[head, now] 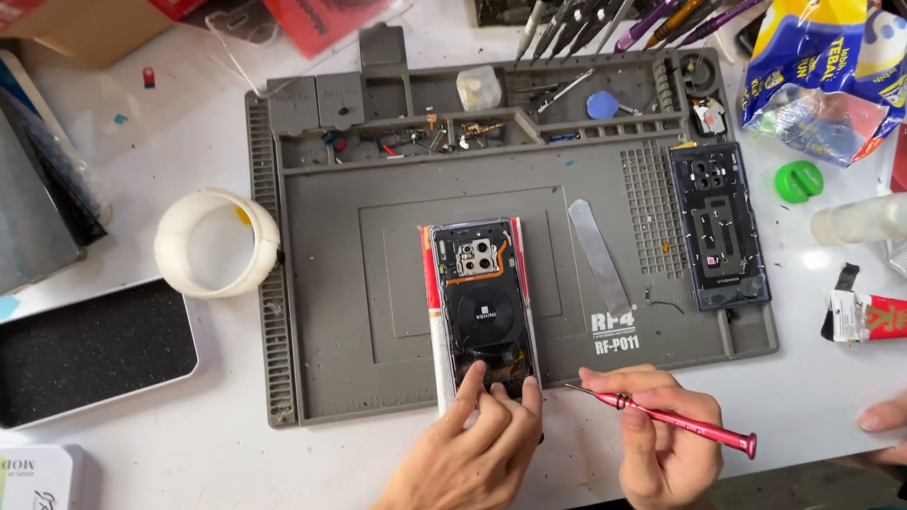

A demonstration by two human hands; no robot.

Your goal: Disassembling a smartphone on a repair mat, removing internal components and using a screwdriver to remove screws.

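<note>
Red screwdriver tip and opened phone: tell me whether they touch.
Apart. The head view shows the red screwdriver tip in the right hand over grey mat, right of the opened phone.

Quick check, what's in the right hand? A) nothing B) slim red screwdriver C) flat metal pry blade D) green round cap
B: the right hand grips the slim red screwdriver, tip pointing toward the opened phone that the left hand steadies; the flat metal pry blade lies untouched on the grey work mat.
</note>
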